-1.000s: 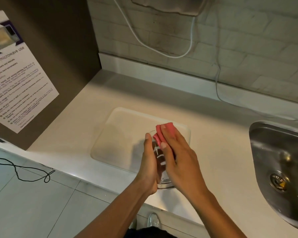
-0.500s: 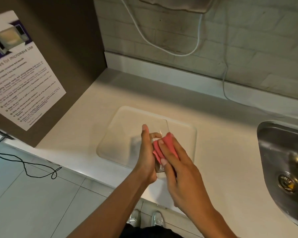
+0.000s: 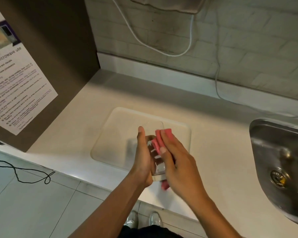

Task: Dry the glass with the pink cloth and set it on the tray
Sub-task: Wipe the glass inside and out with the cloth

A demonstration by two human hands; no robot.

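A clear drinking glass (image 3: 156, 160) is held on its side between my two hands, above the near edge of the pale translucent tray (image 3: 120, 121) on the counter. My left hand (image 3: 143, 157) grips the glass along its left side. My right hand (image 3: 177, 162) presses the pink cloth (image 3: 162, 139) against the glass's right side; a bit of cloth also pokes out under the palm near the glass's base. Most of the glass is hidden by my fingers and the cloth.
A steel sink (image 3: 280, 162) with a drain lies to the right. A brown cabinet side with a microwave notice (image 3: 15, 79) stands at the left. White cables (image 3: 162, 48) hang on the brick wall behind. A black cord (image 3: 24, 174) lies on the floor tiles.
My right hand has slid the pink cloth along the glass, first towards me and then away towards the rim. The glass stays between both hands over the tray's near edge.
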